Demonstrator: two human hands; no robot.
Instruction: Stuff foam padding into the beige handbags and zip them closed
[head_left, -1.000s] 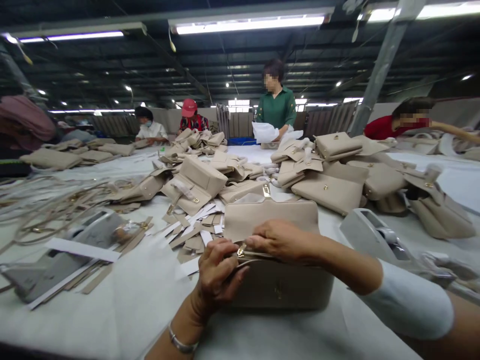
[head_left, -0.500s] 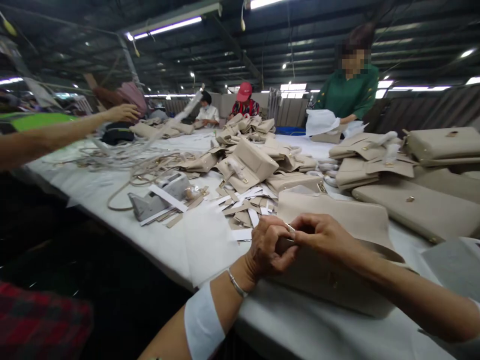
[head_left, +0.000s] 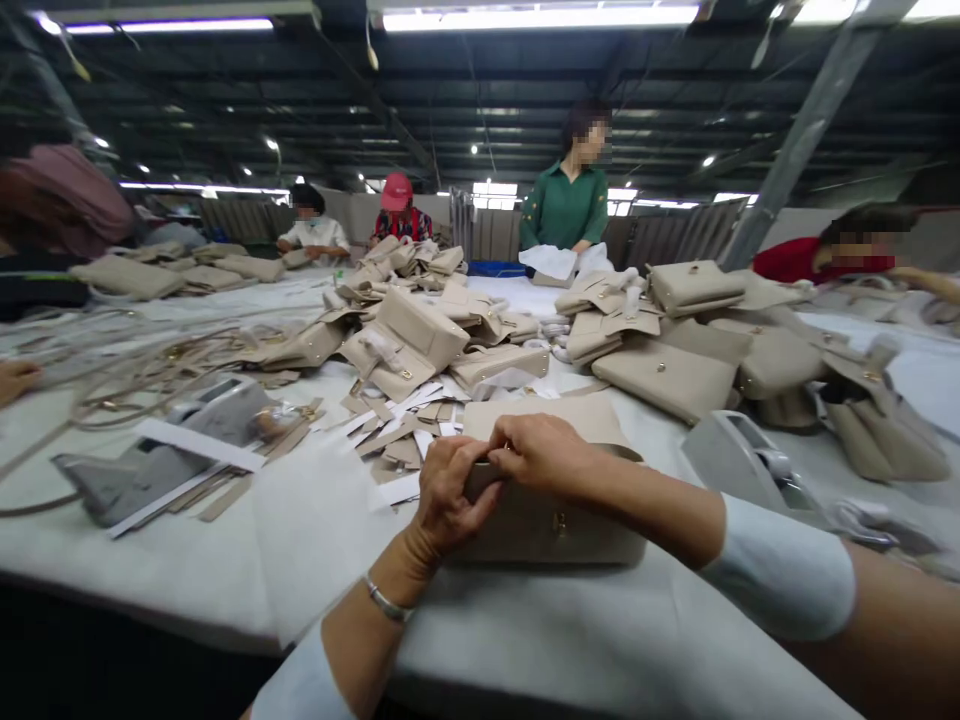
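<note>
A beige handbag (head_left: 525, 530) lies in front of me on the white-covered table, its flap (head_left: 592, 415) folded back and a small gold clasp on its front. My left hand (head_left: 450, 495) is closed round the bag's upper left edge, thumb towards me. Against it, my right hand (head_left: 536, 452) pinches at the same edge, its fingertips touching the left fingers. Whatever small part lies between the right fingertips is hidden. Just behind the hands are scattered beige and white strips (head_left: 409, 430).
A grey tape dispenser (head_left: 217, 420) stands at left, another tape dispenser (head_left: 731, 455) at right. Piled beige bags (head_left: 412, 340) fill the middle, with more bags (head_left: 667, 375) to the right. Beige straps (head_left: 112, 380) lie far left. Several co-workers, one in a green top (head_left: 566, 205), are around the table.
My view has swung to the right, bringing the right tape dispenser and a person in red into sight. Both hands stay at the bag's edge. A co-worker's outstretched arm at left has dropped lower.
</note>
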